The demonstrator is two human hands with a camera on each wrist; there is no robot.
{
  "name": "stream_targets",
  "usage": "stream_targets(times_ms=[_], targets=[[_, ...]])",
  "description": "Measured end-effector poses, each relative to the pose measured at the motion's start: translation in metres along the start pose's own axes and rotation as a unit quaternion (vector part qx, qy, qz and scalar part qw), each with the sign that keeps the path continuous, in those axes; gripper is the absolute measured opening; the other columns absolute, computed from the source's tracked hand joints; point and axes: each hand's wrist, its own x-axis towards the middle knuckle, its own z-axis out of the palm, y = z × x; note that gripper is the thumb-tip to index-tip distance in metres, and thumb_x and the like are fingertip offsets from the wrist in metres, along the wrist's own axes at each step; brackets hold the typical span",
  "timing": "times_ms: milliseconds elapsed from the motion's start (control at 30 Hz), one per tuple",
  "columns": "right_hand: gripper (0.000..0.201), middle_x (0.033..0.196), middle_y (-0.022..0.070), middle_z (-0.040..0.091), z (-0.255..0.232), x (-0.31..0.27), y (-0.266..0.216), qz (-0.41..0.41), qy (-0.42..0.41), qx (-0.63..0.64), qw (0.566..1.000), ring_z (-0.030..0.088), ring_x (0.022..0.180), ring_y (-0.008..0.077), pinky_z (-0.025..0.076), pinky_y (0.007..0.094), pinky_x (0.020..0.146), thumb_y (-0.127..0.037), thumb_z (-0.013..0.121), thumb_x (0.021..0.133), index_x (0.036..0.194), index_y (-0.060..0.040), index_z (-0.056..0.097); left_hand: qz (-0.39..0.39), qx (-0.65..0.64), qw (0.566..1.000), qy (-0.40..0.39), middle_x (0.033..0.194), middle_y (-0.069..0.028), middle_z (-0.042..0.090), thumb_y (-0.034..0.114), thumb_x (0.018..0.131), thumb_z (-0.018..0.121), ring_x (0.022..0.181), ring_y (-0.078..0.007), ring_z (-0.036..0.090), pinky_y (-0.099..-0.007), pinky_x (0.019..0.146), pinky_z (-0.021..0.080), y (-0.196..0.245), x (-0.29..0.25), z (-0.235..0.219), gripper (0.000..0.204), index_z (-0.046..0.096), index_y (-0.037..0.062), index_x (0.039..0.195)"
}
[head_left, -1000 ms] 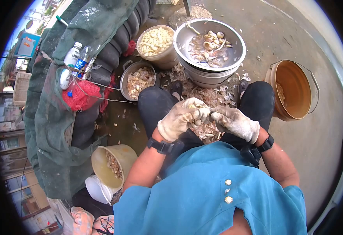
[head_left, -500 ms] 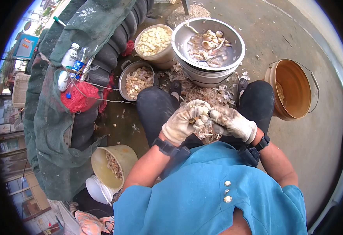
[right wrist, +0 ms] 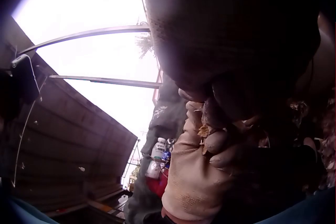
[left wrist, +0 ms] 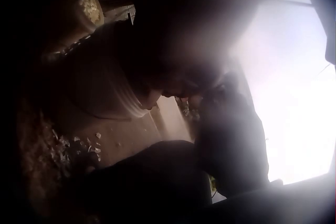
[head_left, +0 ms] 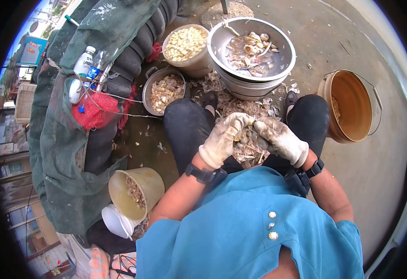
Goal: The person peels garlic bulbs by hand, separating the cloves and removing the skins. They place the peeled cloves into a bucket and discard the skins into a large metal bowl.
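Both hands wear pale, soiled work gloves and meet between the knees. The left hand [head_left: 224, 139] curls round a small yellowish piece of garlic [head_left: 237, 138], mostly covered by the fingers. In the right wrist view, a papery yellowish bit [right wrist: 203, 131] pokes out between the left glove's fingers. The right hand [head_left: 282, 139] has bent fingers, its thumb side right at the left fingertips; I cannot tell what it grips. Below them lies a heap of garlic skins [head_left: 252, 151]. The left wrist view is mostly dark.
Ahead stands a steel basin [head_left: 285, 56] with garlic bulbs and skins, beside a bucket of peeled cloves [head_left: 201, 67] and a pot of cloves [head_left: 148, 95]. A tan bucket [head_left: 352, 132] is at right, a tilted cream bucket [head_left: 152, 181] at left. Bottles [head_left: 83, 61] rest on netting.
The left hand has turned more upright and moved slightly right. The hands have drawn together at the fingertips, and the garlic shows less between them.
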Motion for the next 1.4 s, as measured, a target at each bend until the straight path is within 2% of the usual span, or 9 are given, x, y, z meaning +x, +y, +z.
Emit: stream_targets(times_ms=[233, 300, 400, 767, 867, 967, 1033, 1167, 1400], targets=[[0.035, 0.088, 0.0011, 0.059, 0.000, 0.007, 0.003, 0.037, 0.023, -0.135, 0.990, 0.051, 0.071, 0.0076, 0.043, 0.0235, 0.060, -0.035, 0.055, 0.099, 0.118, -0.0063, 0.060, -0.027, -0.062, 0.997, -0.046, 0.099, -0.0031, 0.057, 0.025, 0.097, 0.056, 0.080, -0.0097, 0.051, -0.0225, 0.071, 0.045, 0.003, 0.002, -0.004, 0.027, 0.055, 0.0020, 0.111], [0.035, 0.095, 0.0100, 0.065, 0.004, 0.008, 0.006, -0.068, 0.047, -0.206, 0.975, 0.061, 0.082, 0.0159, 0.049, 0.0296, 0.072, -0.030, 0.055, 0.099, 0.120, -0.0026, 0.060, -0.134, -0.200, 0.970, -0.026, 0.098, -0.0047, 0.057, 0.029, 0.098, 0.055, 0.080, -0.0100, 0.051, -0.0239, 0.072, 0.045, 0.003, 0.005, -0.007, 0.030, 0.054, 0.0009, 0.107], [0.033, 0.103, 0.0148, 0.067, 0.004, 0.010, 0.015, -0.097, 0.044, -0.238, 0.965, 0.063, 0.092, 0.0229, 0.049, 0.0332, 0.083, -0.025, 0.056, 0.099, 0.121, -0.0008, 0.060, -0.063, 0.008, 0.998, 0.004, 0.098, -0.0060, 0.058, 0.033, 0.099, 0.053, 0.082, -0.0102, 0.053, -0.0237, 0.073, 0.046, -0.008, 0.005, -0.009, 0.033, 0.053, 0.0001, 0.105], [0.032, 0.104, 0.0148, 0.067, -0.005, 0.000, 0.022, -0.110, -0.015, -0.345, 0.932, 0.063, 0.092, 0.0220, 0.049, 0.0345, 0.083, -0.023, 0.053, 0.099, 0.123, -0.0018, 0.058, -0.070, -0.131, 0.989, 0.006, 0.103, -0.0052, 0.064, 0.034, 0.096, 0.059, 0.084, -0.0104, 0.059, -0.0223, 0.073, 0.048, -0.008, 0.002, -0.010, 0.047, 0.054, -0.0017, 0.126], [0.032, 0.100, 0.0119, 0.066, 0.001, -0.005, 0.008, -0.067, 0.024, -0.257, 0.964, 0.059, 0.090, 0.0160, 0.048, 0.0328, 0.082, -0.025, 0.055, 0.098, 0.117, 0.0003, 0.059, -0.073, -0.283, 0.954, -0.061, 0.102, -0.0048, 0.064, 0.030, 0.096, 0.057, 0.086, -0.0122, 0.061, -0.0227, 0.073, 0.049, 0.003, 0.004, -0.009, 0.042, 0.055, -0.0012, 0.124], [0.030, 0.094, 0.0103, 0.064, 0.000, -0.001, 0.002, -0.037, 0.068, -0.218, 0.973, 0.055, 0.087, 0.0122, 0.047, 0.0308, 0.080, -0.023, 0.060, 0.095, 0.110, 0.0024, 0.059, -0.122, -0.201, 0.972, -0.013, 0.103, -0.0059, 0.065, 0.028, 0.095, 0.055, 0.091, -0.0134, 0.062, -0.0228, 0.074, 0.050, 0.000, 0.004, -0.010, 0.041, 0.055, -0.0017, 0.124], [0.029, 0.091, 0.0107, 0.061, 0.001, 0.004, -0.002, -0.023, 0.141, -0.263, 0.954, 0.051, 0.086, 0.0115, 0.046, 0.0288, 0.078, -0.022, 0.066, 0.092, 0.104, 0.0024, 0.058, -0.042, -0.004, 0.999, -0.012, 0.106, -0.0083, 0.065, 0.025, 0.094, 0.055, 0.095, -0.0159, 0.064, -0.0244, 0.074, 0.053, 0.001, 0.002, -0.005, 0.038, 0.054, -0.0017, 0.122], [0.032, 0.097, 0.0072, 0.062, 0.005, 0.006, 0.007, -0.165, 0.108, -0.109, 0.974, 0.054, 0.091, 0.0103, 0.047, 0.0272, 0.082, -0.022, 0.069, 0.090, 0.110, 0.0004, 0.059, -0.152, -0.150, 0.977, 0.003, 0.106, -0.0080, 0.066, 0.022, 0.094, 0.054, 0.094, -0.0159, 0.065, -0.0253, 0.072, 0.054, 0.014, -0.001, 0.007, 0.031, 0.056, -0.0006, 0.115], [0.026, 0.095, -0.0015, 0.061, 0.013, -0.005, -0.012, -0.046, 0.040, 0.021, 0.998, 0.053, 0.087, 0.0038, 0.047, 0.0222, 0.077, -0.023, 0.069, 0.092, 0.106, -0.0030, 0.061, -0.137, -0.227, 0.963, -0.044, 0.100, -0.0059, 0.066, 0.023, 0.094, 0.058, 0.086, -0.0134, 0.064, -0.0248, 0.069, 0.053, -0.014, -0.001, -0.006, 0.027, 0.057, 0.0011, 0.110]])
